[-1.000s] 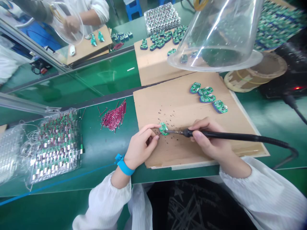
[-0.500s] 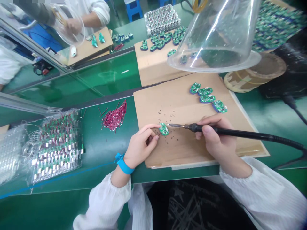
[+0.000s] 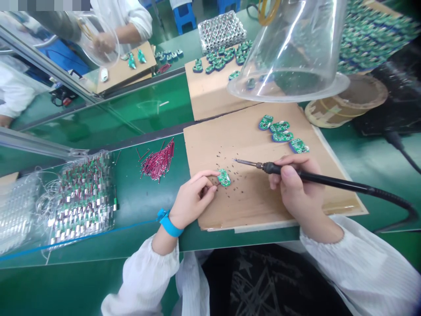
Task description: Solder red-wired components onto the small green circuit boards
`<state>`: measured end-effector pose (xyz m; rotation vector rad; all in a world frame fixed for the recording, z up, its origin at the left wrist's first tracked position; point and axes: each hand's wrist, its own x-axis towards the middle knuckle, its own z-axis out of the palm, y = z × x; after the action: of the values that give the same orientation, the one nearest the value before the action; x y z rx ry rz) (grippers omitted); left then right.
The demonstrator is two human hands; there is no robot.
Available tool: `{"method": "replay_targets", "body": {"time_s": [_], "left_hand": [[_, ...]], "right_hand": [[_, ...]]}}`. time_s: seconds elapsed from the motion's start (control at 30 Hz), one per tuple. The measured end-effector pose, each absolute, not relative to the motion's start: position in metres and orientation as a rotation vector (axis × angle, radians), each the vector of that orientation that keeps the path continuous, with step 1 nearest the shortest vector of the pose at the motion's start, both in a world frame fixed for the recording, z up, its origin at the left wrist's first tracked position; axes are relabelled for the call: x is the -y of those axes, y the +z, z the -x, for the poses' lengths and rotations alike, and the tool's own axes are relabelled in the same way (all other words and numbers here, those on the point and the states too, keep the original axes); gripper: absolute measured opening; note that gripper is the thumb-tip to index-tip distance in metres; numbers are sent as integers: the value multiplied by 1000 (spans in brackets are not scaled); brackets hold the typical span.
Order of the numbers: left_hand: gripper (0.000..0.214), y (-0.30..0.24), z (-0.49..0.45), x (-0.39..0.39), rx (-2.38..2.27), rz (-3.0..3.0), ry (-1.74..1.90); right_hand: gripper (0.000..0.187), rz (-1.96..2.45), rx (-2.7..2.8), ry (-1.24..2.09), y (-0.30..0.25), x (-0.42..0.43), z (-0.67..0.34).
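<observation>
My left hand point(image 3: 192, 197) rests on a cardboard sheet point(image 3: 263, 202), its index fingertip on the upper left edge of a small green circuit board point(image 3: 224, 177). Its thumb and remaining fingers are curled together by the board's lower left, where a thin dark strand shows; whether they pinch it is hard to tell. In my right hand point(image 3: 297, 186) is a black-handled soldering iron point(image 3: 270, 168), gripped like a pen. The iron's metal tip points left, above and right of the board, apart from it. Dark specks lie around the board.
Several green boards point(image 3: 281, 137) lie at the sheet's upper right. A pile of red wires point(image 3: 159, 161) and a tray of small wired parts point(image 3: 82, 197) are to the left. A clear plastic cone point(image 3: 292, 57) hangs above a round tub point(image 3: 347, 98). Across the bench sits another person point(image 3: 131, 26).
My right hand has drawn the soldering iron's tip up and slightly right, away from the board's edge. My left hand and the board stay in place.
</observation>
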<state>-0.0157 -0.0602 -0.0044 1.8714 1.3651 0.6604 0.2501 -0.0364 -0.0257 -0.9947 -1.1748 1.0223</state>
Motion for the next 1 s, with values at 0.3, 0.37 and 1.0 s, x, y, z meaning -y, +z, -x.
{"method": "replay_targets", "body": {"time_s": [0.3,0.37,1.0], "left_hand": [[17,-2,16,59,-1347,-1867,655],[16,-3,17,59,-1348,-1865,660],[12,-11,37,53,-1494,-2145,733]], "right_hand": [[12,980,1214,999,-26,33,-248],[13,971,1219,997,-25,32,-248],[15,1029,1523,1086,-25,33,-249]]}}
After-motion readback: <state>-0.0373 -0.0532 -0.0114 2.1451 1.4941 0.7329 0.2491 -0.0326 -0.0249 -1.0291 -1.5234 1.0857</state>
